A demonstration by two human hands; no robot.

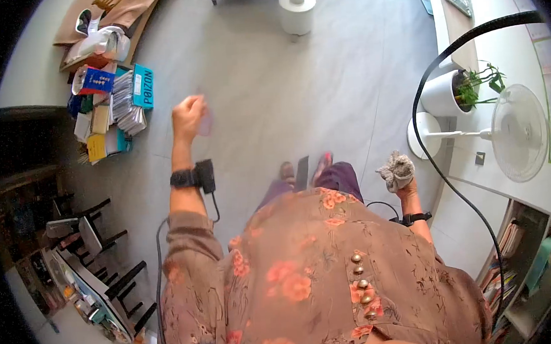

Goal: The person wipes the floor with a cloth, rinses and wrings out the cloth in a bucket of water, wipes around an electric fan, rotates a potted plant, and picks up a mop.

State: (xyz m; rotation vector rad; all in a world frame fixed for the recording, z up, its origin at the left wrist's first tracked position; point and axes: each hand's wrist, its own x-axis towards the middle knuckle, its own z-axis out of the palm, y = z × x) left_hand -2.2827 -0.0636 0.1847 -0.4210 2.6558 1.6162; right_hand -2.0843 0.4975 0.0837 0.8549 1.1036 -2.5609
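My left hand (188, 114) is raised over the floor at the left, its fingers closed in a fist. A pale lilac, see-through piece (205, 123) shows at its edge, slightly blurred; I cannot make out what it is. Down at the right, my right hand (410, 191) grips a crumpled grey cloth (395, 170), which bunches up above the fingers. Both wrists wear black bands with cables. Between my feet appears a dark flat strip (302, 173), its kind unclear.
Ahead on the grey floor stands a white bin (297, 12). Books and papers (128, 102) are piled at the left, above a rack with black legs (114, 289). A white fan (519, 132) and potted plant (446, 93) stand right. A black cable (419, 101) hangs across the right side.
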